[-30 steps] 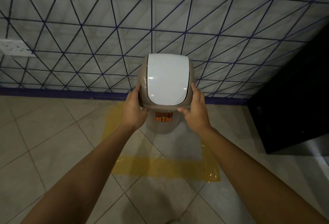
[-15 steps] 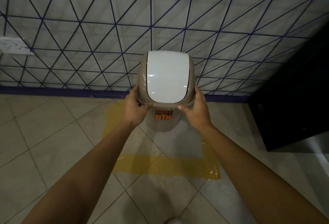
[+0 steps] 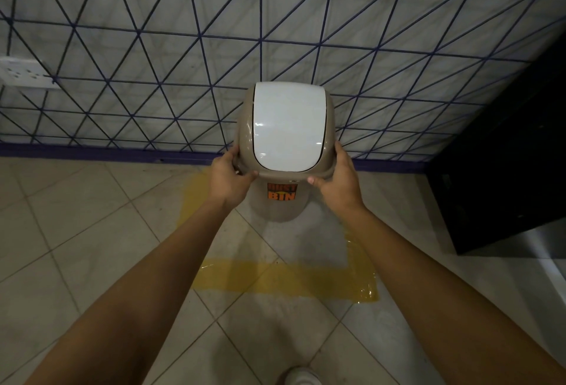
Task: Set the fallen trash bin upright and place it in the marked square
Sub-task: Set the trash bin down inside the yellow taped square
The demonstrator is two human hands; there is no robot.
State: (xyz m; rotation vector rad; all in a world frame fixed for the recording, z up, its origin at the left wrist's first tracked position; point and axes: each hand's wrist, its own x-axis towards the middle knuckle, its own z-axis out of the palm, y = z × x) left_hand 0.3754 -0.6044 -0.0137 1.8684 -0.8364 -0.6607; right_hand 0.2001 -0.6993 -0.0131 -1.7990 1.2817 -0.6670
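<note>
Since the earlier frames, little has shifted: I note the trash bin remains upright, raised slightly in view, with both hands in the same grip. Left hand is closed around the left edge of the tan lid rim, thumb on the front lip. Right hand is closed on the right edge likewise. Its white swing flap faces up. Bin base sits within the yellow marked square on the tiled floor, near the patterned wall. Whether it touches down, I cannot tell.

Bare, sleeveless forearms; a white shoe below.
</note>
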